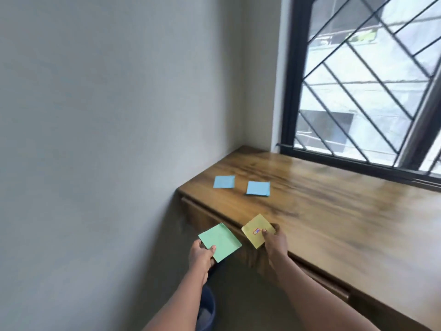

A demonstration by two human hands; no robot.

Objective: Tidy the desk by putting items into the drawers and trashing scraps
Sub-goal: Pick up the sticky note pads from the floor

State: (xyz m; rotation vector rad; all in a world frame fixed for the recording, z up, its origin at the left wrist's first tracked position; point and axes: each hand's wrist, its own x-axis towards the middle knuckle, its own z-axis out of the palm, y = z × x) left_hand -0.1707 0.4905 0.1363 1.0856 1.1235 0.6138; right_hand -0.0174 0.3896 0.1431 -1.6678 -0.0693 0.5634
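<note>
Outstretched left hand (201, 255) pinches green pad (220, 242); right hand (274, 242) pinches yellow pad (256, 230).

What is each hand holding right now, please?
Left hand: closed on the green pad.
Right hand: closed on the yellow pad.

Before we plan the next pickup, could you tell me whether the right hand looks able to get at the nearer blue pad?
Probably not yet: the right hand has its grip on the yellow pad. The path over the desk to the blue pad looks open.
</note>
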